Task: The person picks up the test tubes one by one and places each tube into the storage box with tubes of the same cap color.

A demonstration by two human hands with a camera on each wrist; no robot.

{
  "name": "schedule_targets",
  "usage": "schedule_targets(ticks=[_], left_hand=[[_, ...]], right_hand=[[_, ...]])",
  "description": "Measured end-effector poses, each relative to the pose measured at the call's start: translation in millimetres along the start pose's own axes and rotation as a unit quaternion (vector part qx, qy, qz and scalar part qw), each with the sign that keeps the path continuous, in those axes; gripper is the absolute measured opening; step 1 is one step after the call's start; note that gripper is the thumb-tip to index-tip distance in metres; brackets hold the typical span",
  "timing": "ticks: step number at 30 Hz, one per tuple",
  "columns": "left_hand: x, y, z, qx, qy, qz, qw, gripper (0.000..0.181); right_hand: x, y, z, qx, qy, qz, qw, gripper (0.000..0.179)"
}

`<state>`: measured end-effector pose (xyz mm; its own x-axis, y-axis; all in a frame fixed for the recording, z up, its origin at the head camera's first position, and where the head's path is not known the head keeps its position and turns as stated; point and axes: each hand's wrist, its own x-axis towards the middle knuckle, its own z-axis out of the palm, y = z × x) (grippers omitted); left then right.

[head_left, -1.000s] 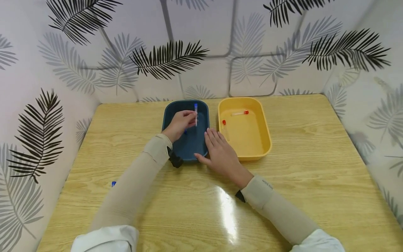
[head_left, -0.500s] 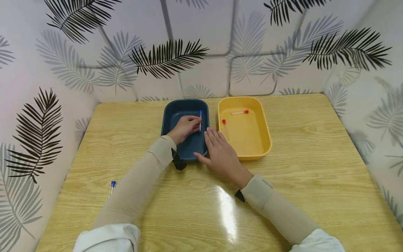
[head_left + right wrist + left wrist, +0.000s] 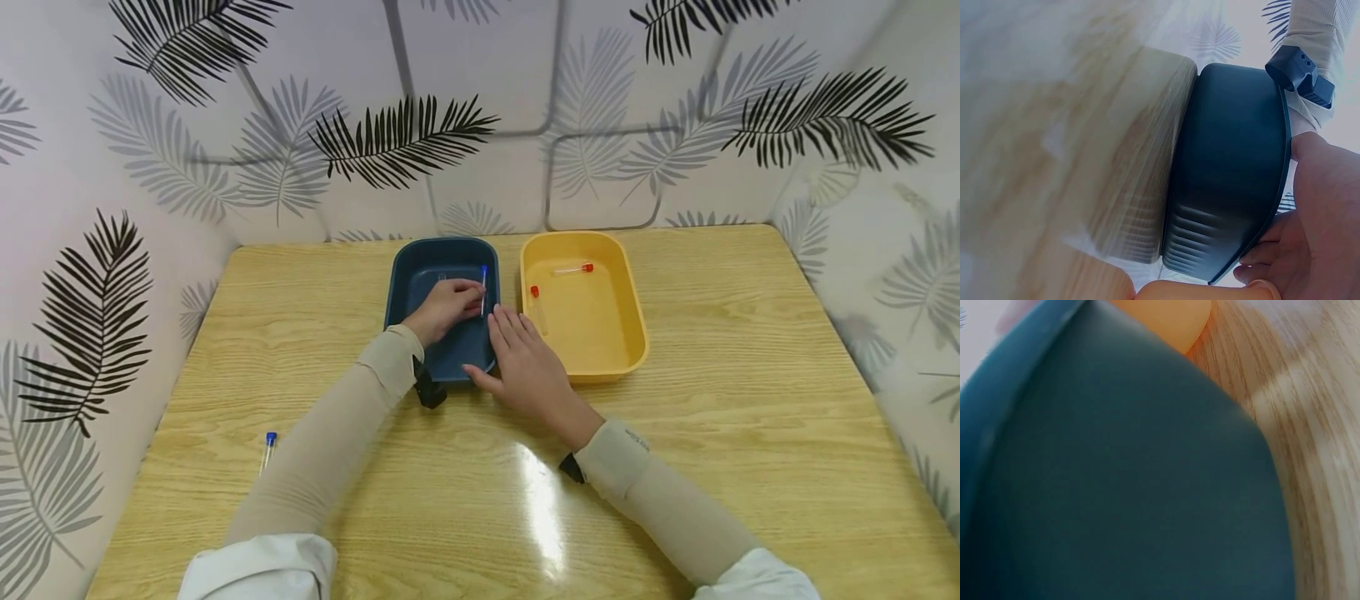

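In the head view my left hand reaches inside the dark blue bin and pinches a clear test tube with a blue cap close to the bin's right wall. The end of another clear tube shows past the fingers, the rest hidden by the hand. My right hand lies with straight fingers along the bin's right rim, thumb at the near corner. The right wrist view shows that hand touching the rim of the bin. Only the bin's outer wall fills the left wrist view.
A yellow bin stands just right of the blue one, holding a red-capped tube lying crosswise and another red-capped tube by its left wall. On the table's left, a blue-capped tube is partly covered by the left forearm.
My left hand has moved right and lower in the blue bin with the blue-capped test tube, closer to its right wall. The right hand stays in place.
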<state>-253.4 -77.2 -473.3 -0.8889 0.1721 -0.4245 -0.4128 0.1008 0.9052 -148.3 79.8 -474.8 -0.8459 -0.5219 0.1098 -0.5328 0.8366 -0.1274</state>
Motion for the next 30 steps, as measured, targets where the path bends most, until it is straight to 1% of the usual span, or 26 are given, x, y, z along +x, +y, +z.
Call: schedule_targets(ticks=[13, 16, 24, 30], left_hand=[[-1.1, -1.2, 1.0, 0.049, -0.005, 0.005, 0.9988, 0.033], [0.0, -2.3, 1.0, 0.053, -0.006, 0.007, 0.9986, 0.032], [2.9, -4.6, 0.7, 0.044, -0.002, 0.008, 0.999, 0.031], [4.0, -4.7, 0.3, 0.034, 0.002, 0.015, 0.9993, 0.031]], right_hand=[[-0.5, -0.8, -2.0, 0.0, -0.008, 0.001, 1.0, 0.088], [-0.6, -0.9, -2.1, 0.0, -0.01, 0.002, 1.0, 0.088], [-0.2, -0.8, -1.6, -0.001, -0.007, 0.001, 1.0, 0.088], [-0.4, -1.2, -2.0, 0.002, -0.005, 0.002, 1.0, 0.088]])
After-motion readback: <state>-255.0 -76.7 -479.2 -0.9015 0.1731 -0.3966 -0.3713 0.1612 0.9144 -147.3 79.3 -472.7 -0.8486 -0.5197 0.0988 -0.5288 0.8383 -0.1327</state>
